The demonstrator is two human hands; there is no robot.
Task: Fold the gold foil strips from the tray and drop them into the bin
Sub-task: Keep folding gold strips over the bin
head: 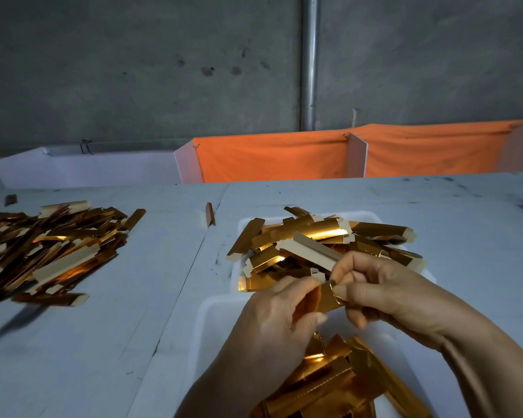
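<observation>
- Nearest: white bin [212,333] at the table's front edge, folded gold pieces [338,384] lying inside.
- Above it, left hand [272,321] and right hand [384,291] both pinch one gold foil strip [325,300] between them.
- Behind: white tray [372,217] heaped with strips [311,236].
- Far left: loose pile [52,248] on the table [133,297].
- Back: orange cloth [272,158], grey wall.

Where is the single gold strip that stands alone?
The lone strip stands on the white table, centre-left, between the left pile and the far tray.
</observation>
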